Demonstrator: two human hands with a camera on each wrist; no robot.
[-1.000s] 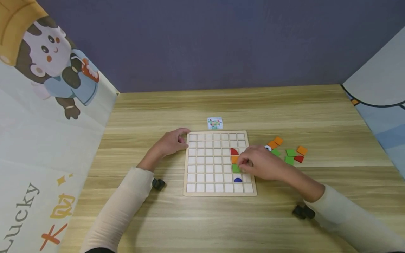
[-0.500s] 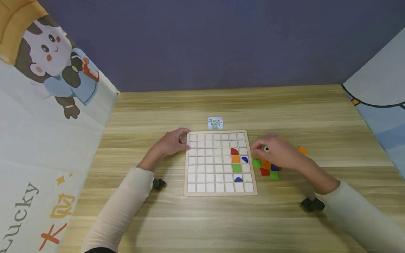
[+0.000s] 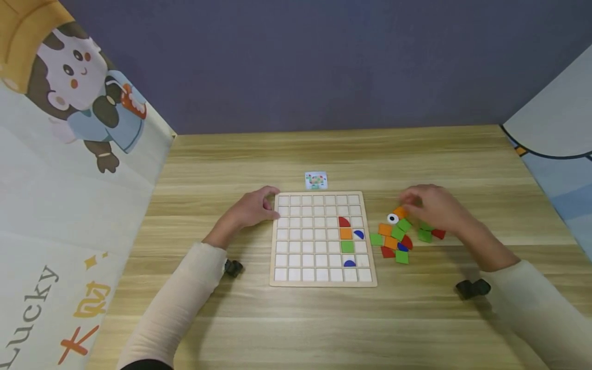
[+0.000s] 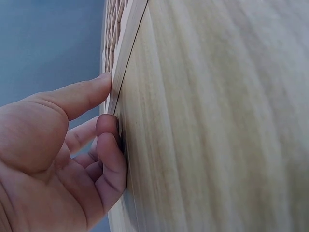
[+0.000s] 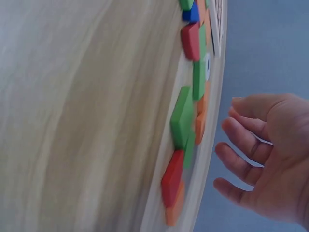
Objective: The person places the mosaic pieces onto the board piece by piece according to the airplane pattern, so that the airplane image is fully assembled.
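Note:
A wooden grid board (image 3: 307, 247) lies mid-table. My left hand (image 3: 252, 207) holds its upper left edge; in the left wrist view the thumb (image 4: 89, 95) touches the rim and the other fingers are curled beside it. On the board's right side are a red quarter-round tile (image 3: 344, 222), an orange square (image 3: 346, 233), a green square (image 3: 347, 247) and two blue rounded pieces (image 3: 358, 235). My right hand (image 3: 435, 208) hovers over loose tiles (image 3: 390, 230), fingers loosely bent. Nothing shows between them in the right wrist view.
A small picture card (image 3: 316, 180) lies behind the board. A round white eye tile (image 3: 392, 219) sits among the loose orange, green, red and blue tiles, right of the board. A dark wall (image 3: 324, 67) rises behind the table.
My right hand has moved from the board to the right, over the loose tiles. This uncovered a blue rounded piece on the board and more loose tiles. The left hand has stayed at the board's edge.

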